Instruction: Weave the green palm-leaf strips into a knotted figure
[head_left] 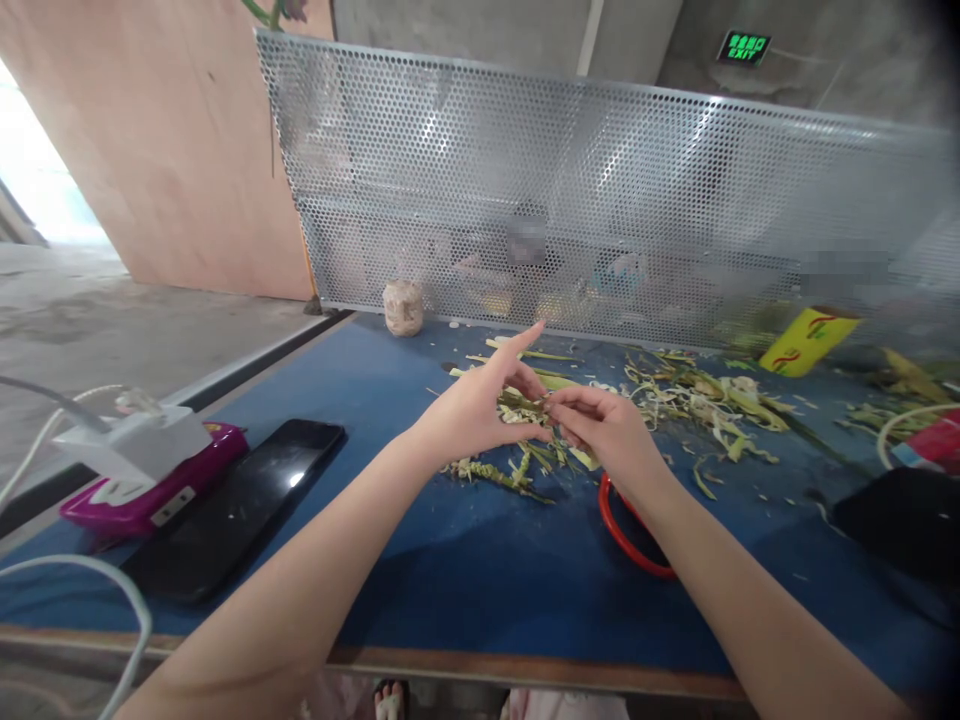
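Note:
My left hand [487,400] is above the middle of the table, its index finger pointing up and away and its thumb apart. Its other fingers curl around a thin greenish-brown plant stalk [525,404]. At the stalk's right end, my right hand [600,425] pinches it between thumb and fingertips. Beneath both hands lies a pile of green and pale plant scraps [517,475], partly hidden by them. A red loop [626,540] shows under my right wrist; the wrist covers part of it.
More peelings [712,400] spread to the right, near a yellow roll [810,340]. At the left are a black phone [247,500], a purple power strip [150,495] and cables. A jar-like container [403,307] stands before the perforated metal screen [480,180]. A dark object [900,520] is at right.

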